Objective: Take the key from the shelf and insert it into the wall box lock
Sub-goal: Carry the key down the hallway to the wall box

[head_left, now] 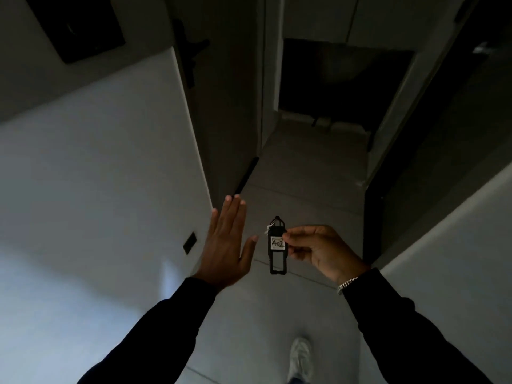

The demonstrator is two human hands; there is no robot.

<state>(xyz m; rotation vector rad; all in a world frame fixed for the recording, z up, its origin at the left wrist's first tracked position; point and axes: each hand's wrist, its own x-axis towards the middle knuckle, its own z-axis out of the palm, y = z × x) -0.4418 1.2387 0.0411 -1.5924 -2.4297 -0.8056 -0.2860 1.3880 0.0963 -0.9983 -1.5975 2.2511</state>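
The right hand point(318, 252) makes the grip: thumb and forefinger are pressed together on the right edge of a black key tag point(277, 249), pinching it near its upper half, with the other fingers curled loosely underneath. The tag hangs upright from that pinch, its long side vertical, and it extends below the fingertips without touching anything else. A white label point(277, 243) on the tag reads "402" in dark handwriting. At the top of the tag sits a small metal ring point(274, 221), and a pale sliver of metal shows just left of it behind the tag's upper corner; this looks like the key, but it is mostly hidden and its shape cannot be made out.

The left hand point(225, 245) is spread flat, fingers straight and close together, thumb out toward the tag. It holds nothing and stays just beside the tag on the left, apart from it, with a clear gap between thumb tip and tag.

Both arms wear dark sleeves, and a metal bracelet point(347, 284) circles the right wrist.

Below the hands lies a grey tiled floor point(304, 167) of a dim corridor. A pale shoe point(299, 358) shows at the lower edge. A white wall point(97, 176) runs along the left, bearing a small dark plate point(190, 242) low down and a dark panel point(74, 26) high up.
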